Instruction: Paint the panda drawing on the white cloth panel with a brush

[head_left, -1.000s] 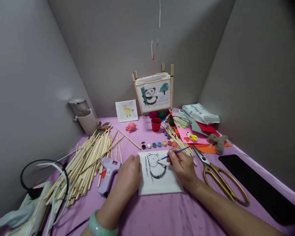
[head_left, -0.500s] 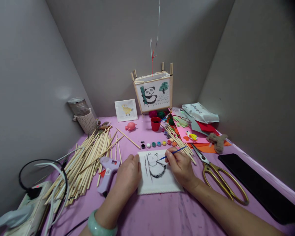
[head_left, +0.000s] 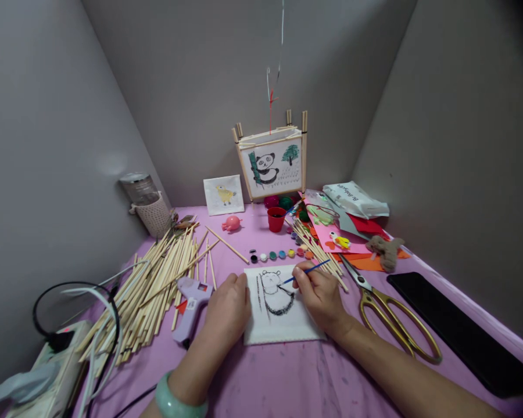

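Note:
My right hand [head_left: 316,295] pinches a slim blue paintbrush [head_left: 319,265], its tip touching the panda drawing just below the head. That drawing, in black outline, is on a flat white canvas [head_left: 283,330] lying in front of me. Dark paint fills the lower curve of the panda's body. My left hand [head_left: 229,307] is closed at the canvas's left edge, its fingertips partly hidden. Just beyond the canvas runs a row of small paint pots [head_left: 282,255]. A red cup [head_left: 276,220] of dark liquid stands farther back.
Left lie wooden sticks [head_left: 169,278], a lilac glue gun [head_left: 194,310] and a power strip [head_left: 72,354] with cables. Gold-handled scissors [head_left: 394,319] and a black slab [head_left: 457,325] lie right. A stick-framed panda lantern [head_left: 272,165] hangs behind, beside a chick picture [head_left: 224,195].
Almost nothing differs. The brush tip stays near the panda's neck, and both hands hold their places.

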`<action>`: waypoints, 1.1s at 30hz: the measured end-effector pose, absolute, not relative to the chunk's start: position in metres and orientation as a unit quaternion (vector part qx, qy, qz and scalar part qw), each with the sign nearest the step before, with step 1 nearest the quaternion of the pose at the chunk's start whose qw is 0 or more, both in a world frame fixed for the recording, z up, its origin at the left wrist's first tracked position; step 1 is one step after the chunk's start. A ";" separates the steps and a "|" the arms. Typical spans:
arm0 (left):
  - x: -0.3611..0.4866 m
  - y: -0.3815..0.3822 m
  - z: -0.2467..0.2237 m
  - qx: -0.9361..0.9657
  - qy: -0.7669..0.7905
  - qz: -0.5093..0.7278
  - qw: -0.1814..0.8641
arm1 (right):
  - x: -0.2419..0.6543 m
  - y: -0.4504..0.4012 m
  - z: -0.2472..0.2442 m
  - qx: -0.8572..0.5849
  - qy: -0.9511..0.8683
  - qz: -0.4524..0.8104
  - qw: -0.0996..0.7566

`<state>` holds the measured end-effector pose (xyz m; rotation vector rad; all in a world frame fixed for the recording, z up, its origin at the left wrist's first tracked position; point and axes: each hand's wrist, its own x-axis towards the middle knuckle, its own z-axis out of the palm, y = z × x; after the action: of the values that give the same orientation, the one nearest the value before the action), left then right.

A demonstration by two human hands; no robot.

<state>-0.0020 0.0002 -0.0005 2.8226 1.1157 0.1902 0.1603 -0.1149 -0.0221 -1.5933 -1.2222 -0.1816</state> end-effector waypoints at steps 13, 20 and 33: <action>-0.001 0.001 0.000 0.928 0.364 0.062 0.051 | 0.155 -0.116 -0.020 -0.661 -0.521 -0.064 0.537; -0.003 0.001 -0.002 0.928 0.364 0.064 0.045 | 0.152 -0.116 -0.019 -0.654 -0.531 -0.059 0.536; -0.001 0.000 0.001 0.927 0.368 0.059 0.048 | 0.147 -0.113 -0.021 -0.636 -0.542 -0.032 0.549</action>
<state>-0.0012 -0.0004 0.0011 2.8262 1.1219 0.1785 0.1468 -0.1129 -0.0211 -1.5058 -1.2830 -0.0750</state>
